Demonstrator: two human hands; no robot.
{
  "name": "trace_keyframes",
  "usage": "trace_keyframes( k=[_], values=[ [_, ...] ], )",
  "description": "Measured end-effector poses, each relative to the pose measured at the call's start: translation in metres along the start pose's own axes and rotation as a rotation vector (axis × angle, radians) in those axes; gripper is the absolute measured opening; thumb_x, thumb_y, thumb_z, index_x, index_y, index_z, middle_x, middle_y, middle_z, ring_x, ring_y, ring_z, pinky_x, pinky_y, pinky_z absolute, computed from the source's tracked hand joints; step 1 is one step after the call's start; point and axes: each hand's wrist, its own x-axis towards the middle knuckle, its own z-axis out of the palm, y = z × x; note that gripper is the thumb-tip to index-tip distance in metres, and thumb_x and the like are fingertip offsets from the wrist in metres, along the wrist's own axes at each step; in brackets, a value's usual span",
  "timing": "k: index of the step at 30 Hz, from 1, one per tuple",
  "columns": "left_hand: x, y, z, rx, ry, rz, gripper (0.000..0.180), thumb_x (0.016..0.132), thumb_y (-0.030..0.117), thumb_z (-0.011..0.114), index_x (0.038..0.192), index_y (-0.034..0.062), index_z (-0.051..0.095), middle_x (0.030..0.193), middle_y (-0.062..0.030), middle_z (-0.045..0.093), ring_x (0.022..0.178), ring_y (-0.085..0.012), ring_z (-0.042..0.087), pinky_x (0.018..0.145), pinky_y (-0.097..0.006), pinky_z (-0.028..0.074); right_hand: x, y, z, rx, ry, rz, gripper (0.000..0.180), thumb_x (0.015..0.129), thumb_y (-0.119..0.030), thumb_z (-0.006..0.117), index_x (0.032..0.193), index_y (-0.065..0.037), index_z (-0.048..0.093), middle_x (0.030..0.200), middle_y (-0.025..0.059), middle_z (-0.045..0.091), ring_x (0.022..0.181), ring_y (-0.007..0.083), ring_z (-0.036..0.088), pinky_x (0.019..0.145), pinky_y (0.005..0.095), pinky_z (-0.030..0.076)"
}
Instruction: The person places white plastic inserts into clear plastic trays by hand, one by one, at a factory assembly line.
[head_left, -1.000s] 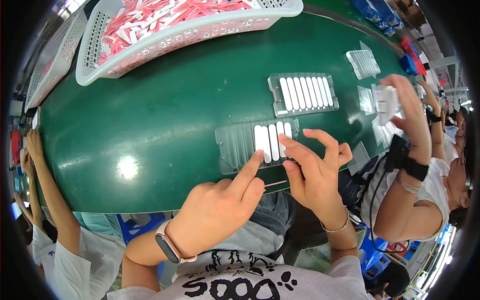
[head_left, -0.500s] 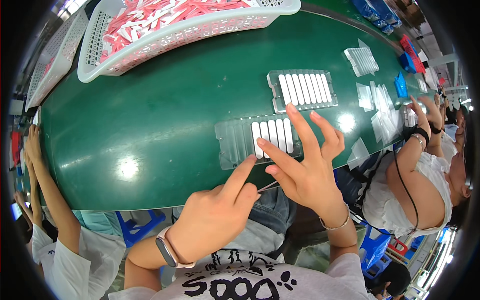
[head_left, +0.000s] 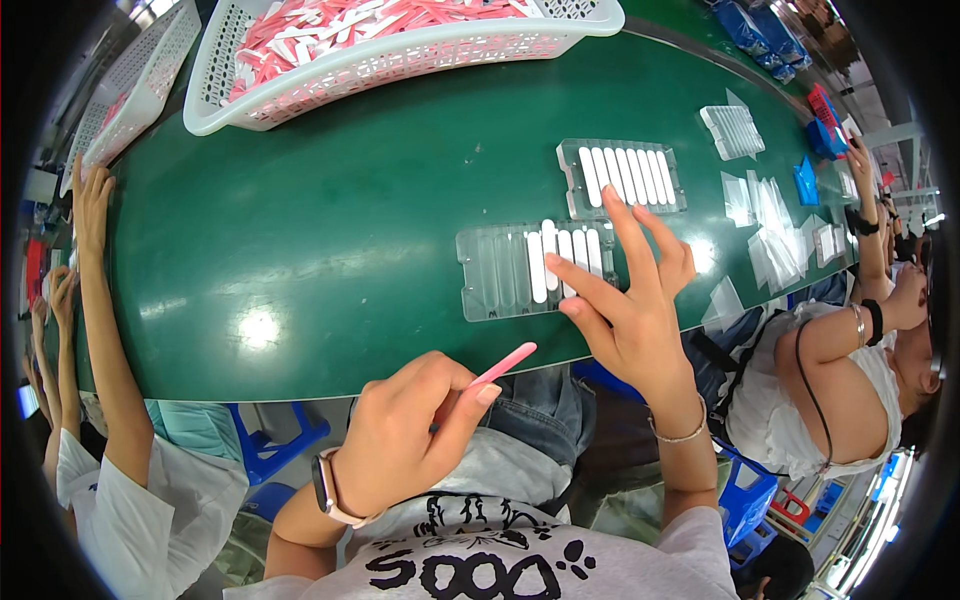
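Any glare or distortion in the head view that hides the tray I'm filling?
Head view: fisheye bends the green table edge into a curve; a glare spot sits left of the clear tray, not on it; tray, right hand and left hand with pink strip look sharp.

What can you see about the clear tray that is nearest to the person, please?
The clear tray looks like thin moulded plastic, rectangular, with a row of long parallel slots. It lies flat on the green table near its front edge. The left slots are empty; the right ones hold white strips. The right hand rests its fingers on the tray's right end. A second, full tray lies behind it, apart.
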Motion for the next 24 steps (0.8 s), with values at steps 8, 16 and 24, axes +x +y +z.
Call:
trace_keyframes(
  k=[8, 16, 24],
  values=[
    [-0.005, -0.003, -0.006, -0.26, -0.032, -0.225, 0.021, 0.093, 0.013, 0.061, 0.077, 0.0022, 0.053, 0.056, 0.0051, 0.043, 0.05, -0.0014, 0.032, 0.045, -0.022, 0.023, 0.003, -0.008, -0.012, 0.038, -0.075, -0.012, 0.026, 0.078, -0.034, 0.069, 0.1, -0.021, 0.075, 0.143, 0.0104, 0.045, 0.129, 0.0337, 0.034, 0.101, 0.0472, 0.02],
    [-0.005, 0.0, -0.001, -0.179, -0.017, -0.141, 0.018, 0.091, 0.012, 0.063, 0.077, 0.0023, 0.056, 0.053, 0.0002, 0.043, 0.048, -0.0066, 0.036, 0.045, -0.024, 0.031, -0.001, -0.01, -0.001, -0.117, 0.062, -0.033, 0.026, 0.072, -0.039, 0.075, 0.093, -0.024, 0.07, 0.14, 0.0032, 0.048, 0.127, 0.0286, 0.035, 0.097, 0.052, 0.021],
    [-0.011, -0.004, -0.001, -0.17, 0.011, -0.123, 0.019, 0.091, 0.013, 0.063, 0.076, 0.0027, 0.056, 0.056, 0.0035, 0.044, 0.049, -0.0027, 0.032, 0.045, -0.023, 0.025, 0.004, -0.011, -0.005, -0.142, 0.007, -0.073, 0.032, 0.068, -0.041, 0.075, 0.094, -0.022, 0.071, 0.14, 0.0076, 0.047, 0.13, 0.0308, 0.033, 0.1, 0.05, 0.021]
  ],
)
